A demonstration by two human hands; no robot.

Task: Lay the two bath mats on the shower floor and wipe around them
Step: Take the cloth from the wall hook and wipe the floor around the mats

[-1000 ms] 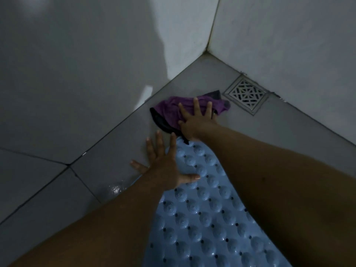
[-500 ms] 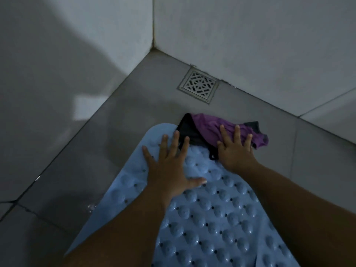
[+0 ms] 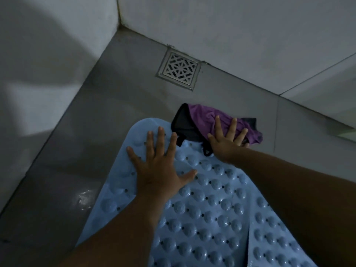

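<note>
Left hand [image 3: 158, 166]: lying flat with fingers spread, pressing the far end of the blue bath mat [image 3: 202, 218].
Right hand [image 3: 226, 140]: resting with straight fingers on the purple cloth [image 3: 206, 117], pushing it, not gripping.
Cloth position: sitting at the mat's far right corner, partly on the grey shower floor [image 3: 115, 105], between mat and floor drain [image 3: 178, 69].
Mat axis: running from the person toward the corner.
Second mat: a seam at lower right is suggesting one; uncertain.
Nearer hand: the right is already touching the cloth.

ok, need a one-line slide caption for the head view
Left hand pressed flat on the blue bath mat while the right hand presses a purple cloth on the shower floor near the drain.
</note>
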